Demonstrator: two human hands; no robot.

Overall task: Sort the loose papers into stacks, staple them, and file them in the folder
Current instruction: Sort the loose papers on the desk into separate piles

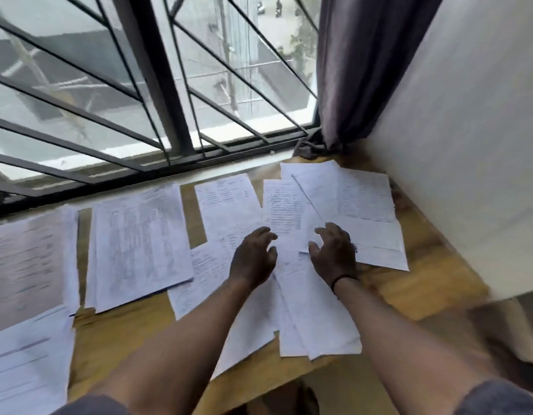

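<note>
Printed white papers lie spread over a wooden table (130,333). A loose, overlapping heap (313,319) sits in the middle, under my arms. My left hand (253,259) and my right hand (334,253) hover just above this heap, side by side, fingers loosely curled and holding nothing. One sheet (281,205) lies just beyond my fingertips. A tidier stack (139,244) lies to the left, and further sheets (364,205) fan out at the far right. No stapler or folder shows in view.
More papers (25,265) lie at the table's left edge and near-left corner (28,363). A barred window (157,85) runs along the far side. A grey curtain (358,70) hangs at the back right beside a white wall (469,145).
</note>
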